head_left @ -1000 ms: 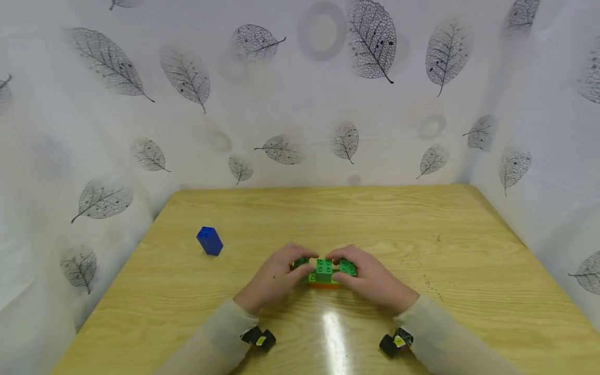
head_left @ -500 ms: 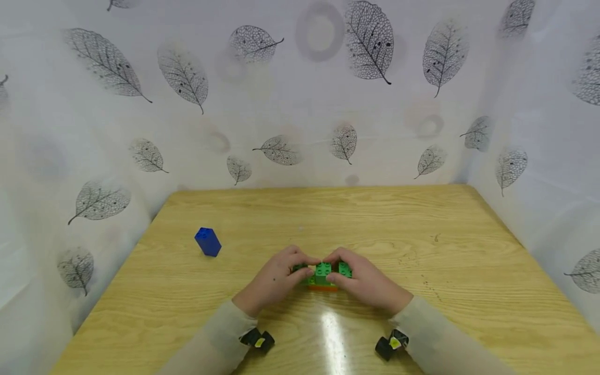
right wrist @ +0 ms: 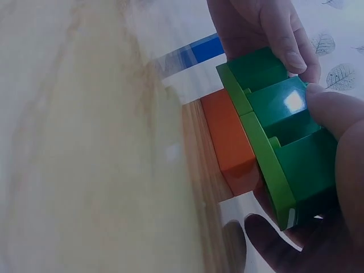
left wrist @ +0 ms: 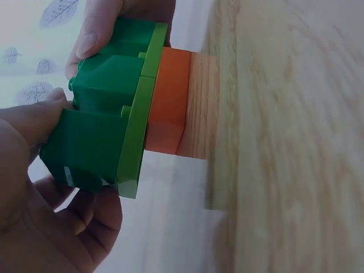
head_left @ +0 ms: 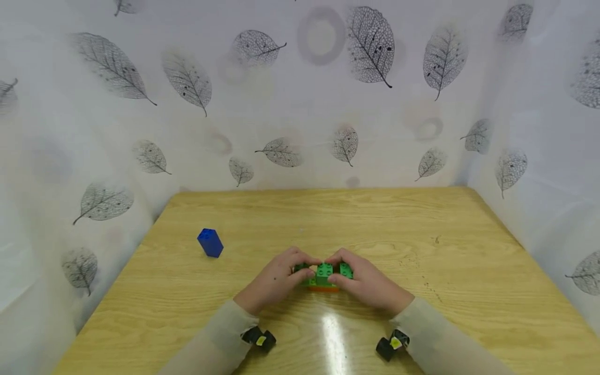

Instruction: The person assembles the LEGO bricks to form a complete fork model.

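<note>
A toy-brick assembly stands on the table in front of me. An orange brick [left wrist: 168, 99] forms its base, light green plates [left wrist: 136, 131] lie across that and overhang both sides, and three dark green bricks sit on top. My left hand [head_left: 279, 276] grips the left green brick [left wrist: 88, 149], with fingers curled beneath the overhanging end. My right hand [head_left: 370, 281] holds the right end of the assembly; its thumb and fingertips reach to the middle green brick [head_left: 324, 274], next to the right green brick [head_left: 346, 270]. Part of the assembly is hidden behind both hands.
A tall blue brick [head_left: 210, 243] stands upright on the wooden table [head_left: 375, 213], to the left of and beyond the hands. Leaf-print curtains [head_left: 300, 104] hang behind the table and along both sides. Small cameras sit on both wrists.
My right hand has shifted slightly left, bringing its thumb in front of the middle green brick. My left hand keeps its hold, and the blue brick stays put.
</note>
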A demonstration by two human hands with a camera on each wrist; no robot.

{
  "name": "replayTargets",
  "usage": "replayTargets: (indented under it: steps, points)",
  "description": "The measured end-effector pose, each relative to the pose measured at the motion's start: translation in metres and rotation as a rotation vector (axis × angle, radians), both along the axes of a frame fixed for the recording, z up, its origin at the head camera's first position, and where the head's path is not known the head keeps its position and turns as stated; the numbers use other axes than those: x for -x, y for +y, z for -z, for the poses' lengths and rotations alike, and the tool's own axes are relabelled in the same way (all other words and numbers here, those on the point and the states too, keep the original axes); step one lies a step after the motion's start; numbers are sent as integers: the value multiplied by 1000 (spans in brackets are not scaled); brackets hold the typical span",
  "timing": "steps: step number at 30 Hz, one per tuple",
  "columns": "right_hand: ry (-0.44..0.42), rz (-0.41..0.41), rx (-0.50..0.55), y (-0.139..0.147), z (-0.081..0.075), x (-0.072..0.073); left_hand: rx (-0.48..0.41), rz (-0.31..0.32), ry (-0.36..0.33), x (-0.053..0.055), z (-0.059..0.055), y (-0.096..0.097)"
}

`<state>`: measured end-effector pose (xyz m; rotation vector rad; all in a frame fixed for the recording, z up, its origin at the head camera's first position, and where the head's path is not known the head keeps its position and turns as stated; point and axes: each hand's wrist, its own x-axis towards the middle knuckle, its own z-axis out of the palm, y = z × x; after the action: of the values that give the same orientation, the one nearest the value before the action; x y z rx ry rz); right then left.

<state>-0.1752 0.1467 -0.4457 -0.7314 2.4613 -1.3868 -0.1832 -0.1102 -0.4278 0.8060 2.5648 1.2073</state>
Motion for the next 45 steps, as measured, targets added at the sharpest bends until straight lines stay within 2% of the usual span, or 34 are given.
replayTargets:
  steps: [7,11,14,17,19,25,27,32,35,38,45]
  points:
    - [41,5,8,1,3,-1,-11,-5,51,4,4,-7]
    - [62,18,-3,2,3,-1,-12,-31,114,7,-5,-15]
    - [84,28,-18,2,4,-1,-6,-62,203,11,-16,-25]
    - [98,36,-30,2,4,-1,27,-104,301,16,-24,-41]
    - [103,40,-35,2,4,-1,53,-134,342,20,-28,-52]
    - [83,47,-51,2,4,-1,142,-230,347,28,-31,-87]
    - [77,46,-54,3,4,0,163,-260,374,31,-30,-98]
    - [71,38,-49,3,4,0,127,-364,445,40,-31,-123]
    - [79,41,-53,4,4,0,94,-442,413,46,-33,-137]
    - [83,39,-50,4,4,0,68,-494,322,50,-31,-152]
    - [91,33,-44,4,3,-1,31,-536,-14,51,-14,-177]
